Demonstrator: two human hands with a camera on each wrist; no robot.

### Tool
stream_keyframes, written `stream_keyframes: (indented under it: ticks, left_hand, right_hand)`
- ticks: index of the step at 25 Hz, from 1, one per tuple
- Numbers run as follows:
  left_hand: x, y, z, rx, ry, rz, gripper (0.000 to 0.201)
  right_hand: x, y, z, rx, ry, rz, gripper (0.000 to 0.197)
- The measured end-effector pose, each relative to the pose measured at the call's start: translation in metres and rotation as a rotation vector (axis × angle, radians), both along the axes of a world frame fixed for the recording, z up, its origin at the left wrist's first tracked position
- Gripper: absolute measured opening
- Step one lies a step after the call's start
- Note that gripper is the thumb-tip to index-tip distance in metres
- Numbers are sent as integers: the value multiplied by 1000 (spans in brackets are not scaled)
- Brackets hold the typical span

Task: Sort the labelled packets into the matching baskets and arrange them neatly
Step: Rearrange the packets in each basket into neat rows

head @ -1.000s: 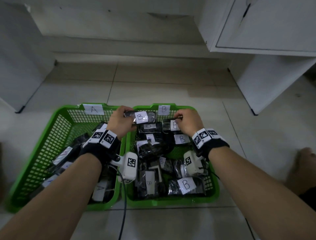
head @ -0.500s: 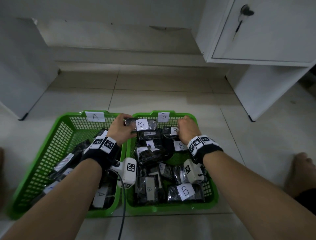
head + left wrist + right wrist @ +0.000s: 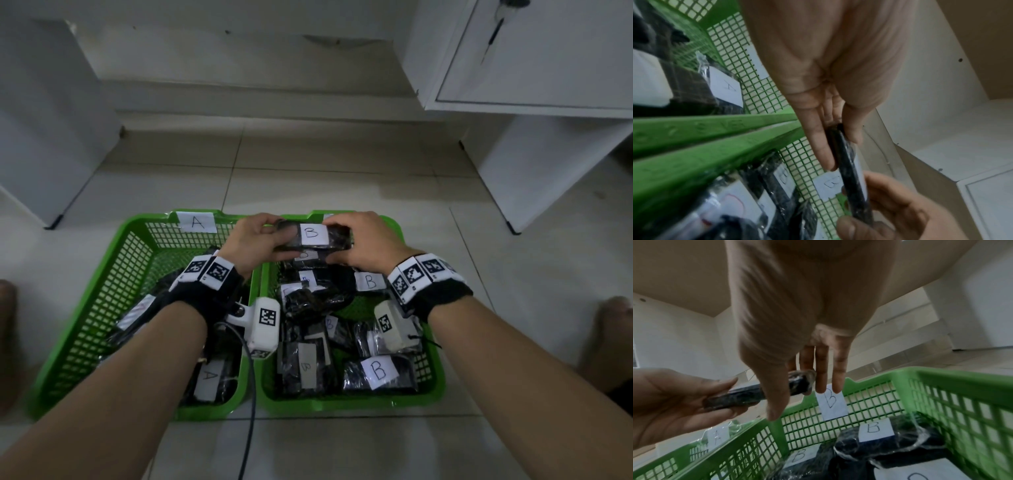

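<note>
Two green mesh baskets sit side by side on the floor: basket A (image 3: pixel 102 287) on the left and basket B (image 3: pixel 426 373) on the right, each with a paper letter tag on its far wall. A dark packet labelled B (image 3: pixel 313 236) hangs above the far end of basket B. My left hand (image 3: pixel 255 245) pinches its left end and my right hand (image 3: pixel 368 245) pinches its right end. The packet (image 3: pixel 853 177) shows edge-on in the left wrist view, and in the right wrist view the packet (image 3: pixel 748 396) sits between thumb and fingers. Several B packets (image 3: pixel 376 371) lie jumbled in basket B.
Basket A holds several dark packets, one labelled A (image 3: pixel 209 377). White cabinets stand at the right (image 3: pixel 534 61) and left (image 3: pixel 37 113). Pale tiled floor (image 3: pixel 325 185) stretches beyond the baskets. A cable (image 3: pixel 251 411) runs down between the baskets.
My right hand left the packets lying in basket B and took hold of the right end of the B packet that my left hand was holding. Both hands now hold it a little higher.
</note>
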State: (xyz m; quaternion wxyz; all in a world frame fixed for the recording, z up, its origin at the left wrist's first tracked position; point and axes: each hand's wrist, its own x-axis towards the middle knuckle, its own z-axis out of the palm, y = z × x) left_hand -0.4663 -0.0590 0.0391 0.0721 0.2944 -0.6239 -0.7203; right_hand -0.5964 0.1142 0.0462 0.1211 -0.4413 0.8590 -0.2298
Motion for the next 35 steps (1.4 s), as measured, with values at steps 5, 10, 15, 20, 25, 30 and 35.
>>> stream_keyframes:
  ticks: [5, 10, 15, 20, 25, 30, 35]
  left_hand:
    - [-13, 21, 2, -711, -246, -445, 54]
    - [-7, 35, -15, -945, -459, -792, 47]
    - [-1, 34, -20, -944, -472, -861, 43]
    - [-1, 39, -18, -960, -515, -854, 48]
    - [8, 50, -18, -1019, -411, -786, 51]
    - [25, 58, -16, -988, -120, -648, 49]
    - [34, 57, -11, -998, 30, -516, 57]
  right_hand:
    - [-12, 34, -5, 242, 166, -150, 51]
    - [-5, 38, -25, 437, 250, -108, 31]
    - [0, 32, -37, 459, 268, -57, 23]
    - [0, 35, -32, 454, 212, -60, 18]
    - [4, 47, -18, 312, -64, -153, 33]
    - [29, 62, -10, 248, -417, -92, 60]
    - [55, 62, -6, 4, -508, -95, 65]
